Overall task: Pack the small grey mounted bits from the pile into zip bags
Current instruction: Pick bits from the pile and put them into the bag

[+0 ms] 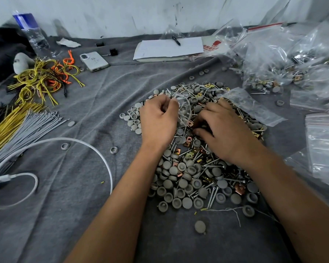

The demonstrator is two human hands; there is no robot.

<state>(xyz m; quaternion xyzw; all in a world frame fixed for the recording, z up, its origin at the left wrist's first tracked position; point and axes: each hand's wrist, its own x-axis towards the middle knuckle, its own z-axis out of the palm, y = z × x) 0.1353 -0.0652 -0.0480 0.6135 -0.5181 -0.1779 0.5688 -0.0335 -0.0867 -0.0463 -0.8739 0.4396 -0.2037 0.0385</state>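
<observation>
With the left hand [158,120] pinching a small clear bag [183,111] at the pile's [194,168] eleven o'clock and the right hand [222,130] curled into the grey caps, screws could snag the thin bag.

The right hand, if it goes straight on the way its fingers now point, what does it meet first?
The right hand points left across the pile. It would probably first meet the small clear zip bag that the left hand grips, though depth is unclear.
</observation>
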